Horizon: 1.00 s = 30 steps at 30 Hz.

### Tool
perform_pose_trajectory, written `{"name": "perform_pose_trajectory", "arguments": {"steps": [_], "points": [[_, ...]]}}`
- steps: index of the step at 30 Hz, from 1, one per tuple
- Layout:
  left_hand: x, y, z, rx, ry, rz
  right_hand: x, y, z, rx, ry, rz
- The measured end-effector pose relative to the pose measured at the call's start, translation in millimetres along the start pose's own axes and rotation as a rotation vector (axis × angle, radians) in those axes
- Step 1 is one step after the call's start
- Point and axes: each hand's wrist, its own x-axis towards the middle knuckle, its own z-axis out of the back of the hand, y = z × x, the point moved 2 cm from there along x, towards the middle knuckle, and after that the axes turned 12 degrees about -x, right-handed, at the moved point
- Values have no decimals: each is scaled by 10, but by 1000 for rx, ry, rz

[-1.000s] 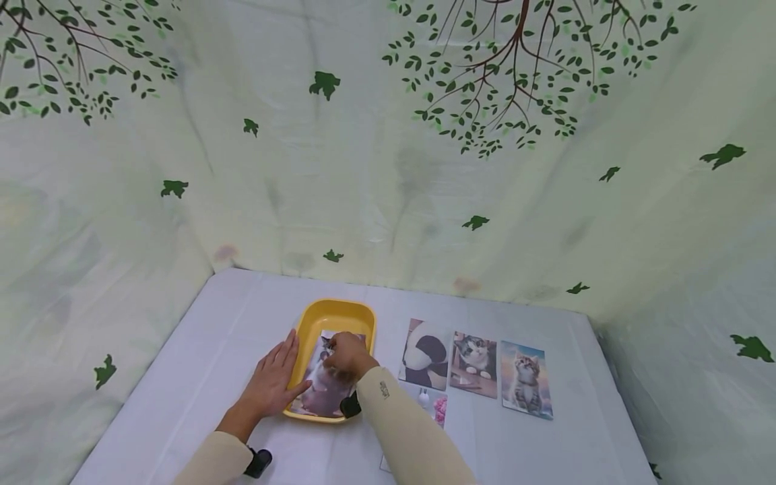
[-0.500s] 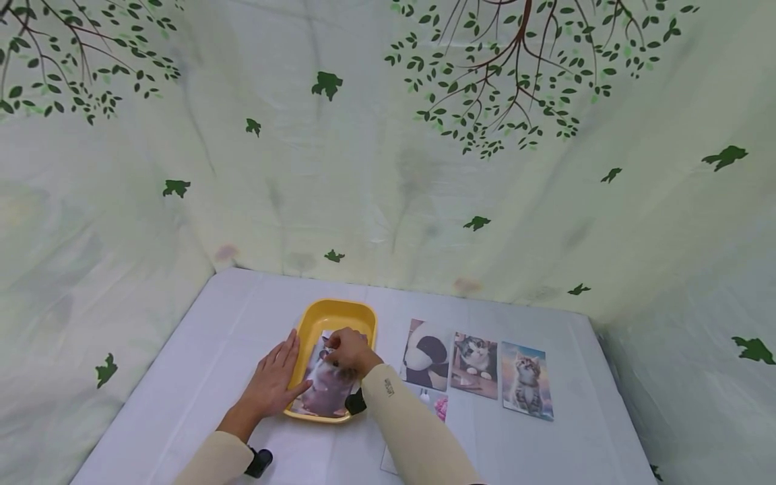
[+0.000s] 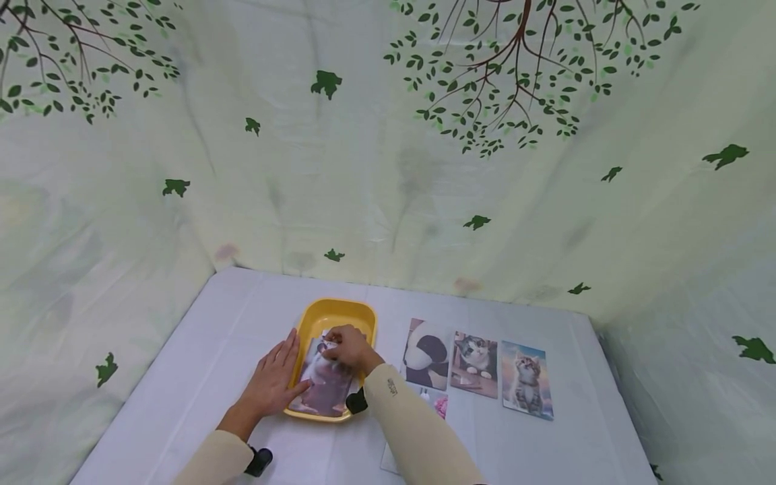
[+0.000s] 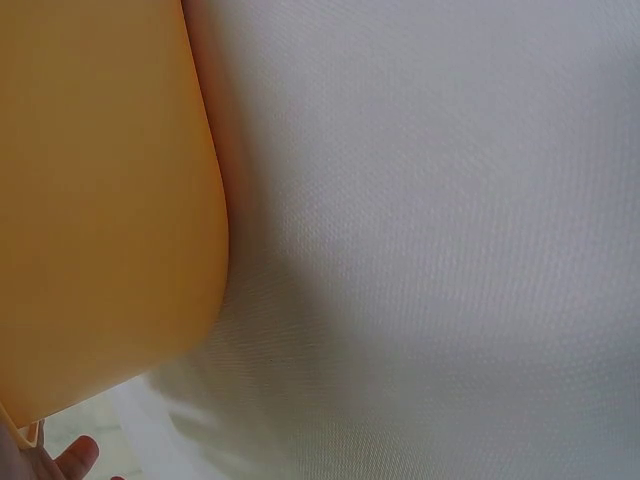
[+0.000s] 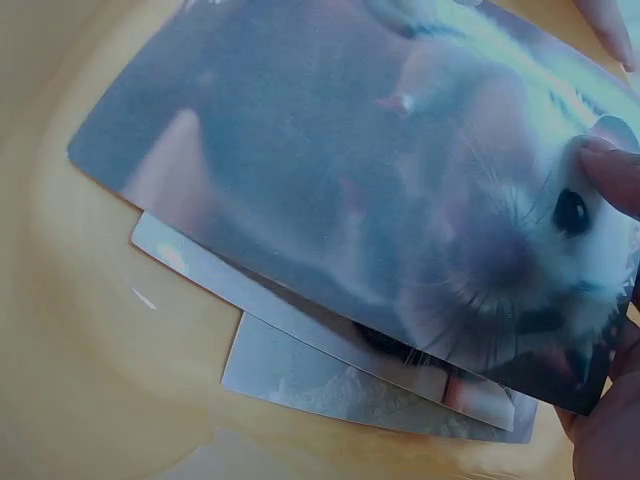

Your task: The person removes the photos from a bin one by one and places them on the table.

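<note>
In the head view, a yellow tray holds a small stack of picture cards. My right hand pinches the top card near its far edge, with the thumb on its face and the other fingers at its edge. This card shows a pale, whiskered animal with a black eye. Fanned beneath it in the right wrist view are a second card and a third card. My left hand rests along the tray's left side, fingers straight and thumb reaching over the rim.
Right of the tray lie a panda card, a cat card and a kitten card. A card with pink flowers and another pale card are partly hidden by my right sleeve. A white cloth covers the table.
The top card has shifted slightly left over the stack, baring part of the card beneath. My right hand has moved up a little, while the left hand keeps its place.
</note>
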Motion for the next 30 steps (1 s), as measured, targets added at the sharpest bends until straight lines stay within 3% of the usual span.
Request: {"name": "perform_pose_trajectory", "arguments": {"steps": [14, 25, 30], "points": [[13, -20, -23, -9, -3, -8, -56, -23, 118, 23, -94, 40], [21, -7, -7, -31, 2, 13, -106, -23, 502, 118, -185, -4], [4, -11, -7, -33, -3, 18, -143, -31, 694, 150, -230, 31]]}}
